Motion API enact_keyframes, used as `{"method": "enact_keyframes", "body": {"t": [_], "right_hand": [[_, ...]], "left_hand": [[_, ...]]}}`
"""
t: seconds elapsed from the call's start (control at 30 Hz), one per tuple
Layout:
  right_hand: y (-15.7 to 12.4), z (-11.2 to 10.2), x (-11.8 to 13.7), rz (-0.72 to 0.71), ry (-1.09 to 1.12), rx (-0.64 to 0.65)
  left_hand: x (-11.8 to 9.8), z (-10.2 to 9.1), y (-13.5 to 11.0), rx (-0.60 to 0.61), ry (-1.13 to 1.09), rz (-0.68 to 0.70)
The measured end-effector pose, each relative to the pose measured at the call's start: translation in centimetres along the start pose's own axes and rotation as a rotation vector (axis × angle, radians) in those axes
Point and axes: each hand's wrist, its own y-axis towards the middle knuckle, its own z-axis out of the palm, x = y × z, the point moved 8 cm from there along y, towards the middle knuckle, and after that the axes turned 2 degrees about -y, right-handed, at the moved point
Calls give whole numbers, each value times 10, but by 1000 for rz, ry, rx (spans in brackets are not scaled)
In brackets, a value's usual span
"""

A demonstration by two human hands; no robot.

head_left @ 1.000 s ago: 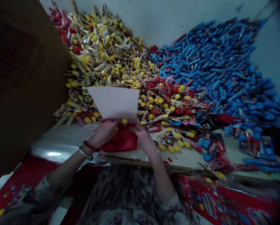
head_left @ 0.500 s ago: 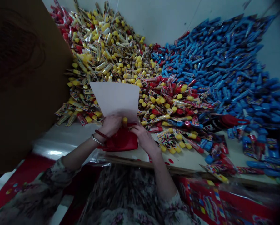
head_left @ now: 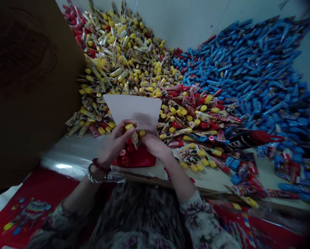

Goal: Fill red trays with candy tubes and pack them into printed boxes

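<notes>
A red box [head_left: 144, 158] lies at the table's front edge, its white flap [head_left: 131, 107] standing up at the back. My left hand [head_left: 116, 138] is closed around a yellow-capped tube [head_left: 134, 138], held tilted over the box. Red-capped tubes [head_left: 124, 159] show in the box's left part, below that hand. My right hand [head_left: 155, 145] reaches in from the right at the base of the flap. Beside its fingertips is another yellow cap [head_left: 142, 132]; the fingers are mostly hidden, so I cannot tell whether they grip it.
Behind the box rises a heap of yellow-capped tubes [head_left: 129, 65], with blue ones [head_left: 238, 65] heaped to the right. Mixed tubes [head_left: 193, 117] lie nearer. A black bottle with a red lid [head_left: 244, 140] lies at right. A large cardboard box [head_left: 33, 86] blocks the left side.
My left hand has lifted out of the box and now shows a yellow-capped tube. Red caps in the box have come into view. My right hand has shifted toward the flap's base.
</notes>
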Motion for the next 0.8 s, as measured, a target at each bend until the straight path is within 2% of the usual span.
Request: {"method": "enact_keyframes", "body": {"t": [0.1, 0.17, 0.23, 0.3, 0.37, 0.47, 0.53, 0.6, 0.67, 0.8], "right_hand": [[16, 1, -1, 51, -36, 56], [18, 5, -3, 45, -37, 53], [13, 7, -3, -28, 11, -19], [-1, 5, -5, -117, 116, -177], [-24, -4, -13, -155, 263, -430], [-70, -12, -38, -19, 412, -834], [-97, -10, -53, 103, 429, -987], [-114, -3, -61, 184, 417, -1019], [-124, 3, -67, 216, 401, -995], [-137, 16, -77, 283, 338, -929]], "left_hand": [[18, -4, 3, -121, 14, 28], [29, -13, 2, -214, 161, 86], [33, -18, -2, -245, 366, 172], [35, -17, -7, -230, 559, 240], [37, -14, -11, -211, 694, 273], [37, -13, -13, -201, 799, 296], [37, -12, -12, -188, 847, 290], [36, -12, -11, -190, 901, 270], [35, -11, -11, -185, 970, 243], [38, -1, -9, -86, 1141, 165]]}}
